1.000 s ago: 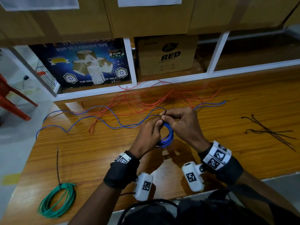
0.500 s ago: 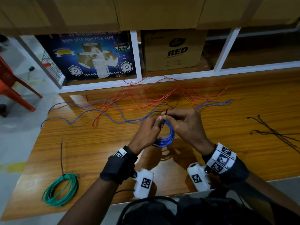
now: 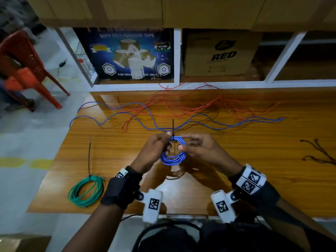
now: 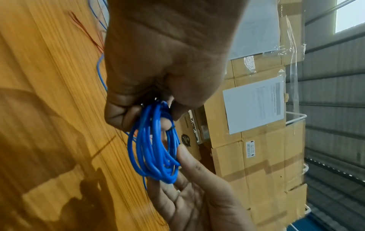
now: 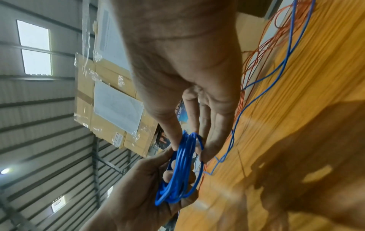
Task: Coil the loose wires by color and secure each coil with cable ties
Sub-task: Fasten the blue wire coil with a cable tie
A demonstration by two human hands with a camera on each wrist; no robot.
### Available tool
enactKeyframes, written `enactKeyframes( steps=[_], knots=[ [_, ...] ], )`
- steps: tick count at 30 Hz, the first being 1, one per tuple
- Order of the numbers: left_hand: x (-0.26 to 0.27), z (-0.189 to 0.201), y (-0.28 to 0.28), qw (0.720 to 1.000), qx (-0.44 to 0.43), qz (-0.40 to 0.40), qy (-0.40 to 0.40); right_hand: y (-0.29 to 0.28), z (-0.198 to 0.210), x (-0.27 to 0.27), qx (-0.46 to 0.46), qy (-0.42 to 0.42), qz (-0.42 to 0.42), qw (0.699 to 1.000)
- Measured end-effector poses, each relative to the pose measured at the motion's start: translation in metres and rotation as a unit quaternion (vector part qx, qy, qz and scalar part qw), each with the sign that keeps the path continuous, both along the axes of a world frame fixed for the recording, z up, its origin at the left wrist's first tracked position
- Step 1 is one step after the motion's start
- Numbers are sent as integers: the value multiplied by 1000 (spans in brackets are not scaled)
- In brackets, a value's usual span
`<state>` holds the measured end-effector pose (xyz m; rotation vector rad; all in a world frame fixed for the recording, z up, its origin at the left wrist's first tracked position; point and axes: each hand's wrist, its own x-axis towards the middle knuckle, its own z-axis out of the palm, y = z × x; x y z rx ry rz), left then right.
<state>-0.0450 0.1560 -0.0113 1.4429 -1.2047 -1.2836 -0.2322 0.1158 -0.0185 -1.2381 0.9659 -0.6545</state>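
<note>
We see the wooden worktop (image 3: 236, 179) running under a white shelf frame that holds a blue tape carton (image 3: 127, 55) and a brown box marked RED (image 3: 218, 53). Loose red wires (image 3: 190, 104) sprawl across the far side of the worktop, and two long blue strands (image 3: 127, 115) wave through them. At the near left lies a green coil (image 3: 84, 192), already bound, its tie tail pointing away from us. Spare black ties (image 3: 320, 153) lie at the far right.

Above the middle of the worktop we find the blue coil (image 3: 173, 153) — held up between both hands. The left hand (image 3: 154, 151) grips the coil's left side, fingers curled round the strands. The right hand (image 3: 201, 148) pinches the coil's right edge between thumb and fingertips, the other fingers loosely extended. A black cable tie (image 3: 173, 129) wraps the top of the coil — its tail stands straight up.
</note>
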Motion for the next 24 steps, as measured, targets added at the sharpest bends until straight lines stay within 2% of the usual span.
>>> enactKeyframes(
  steps=[3, 8, 12, 15, 19, 24],
  knots=[
    [22, -3, 15, 998, -3, 37, -53, 3, -14, 18, -3, 17, 26, 1000],
    [72, -24, 50, 984, 22, 42, -173, 22, -30, 53, 15, 32, 88, 996],
    [93, -26, 81, 958, 32, 27, -282, 38, -46, 80, 26, 42, 142, 989],
    [98, -21, 104, 929, 34, 45, -367, 48, -54, 97, 24, 54, 182, 982],
    [105, -27, 123, 902, 61, 81, -420, 57, -53, 117, -6, 82, 193, 978],
    [113, -34, 127, 870, 102, 93, -473, 60, -51, 131, -100, 162, 206, 960]
  ],
)
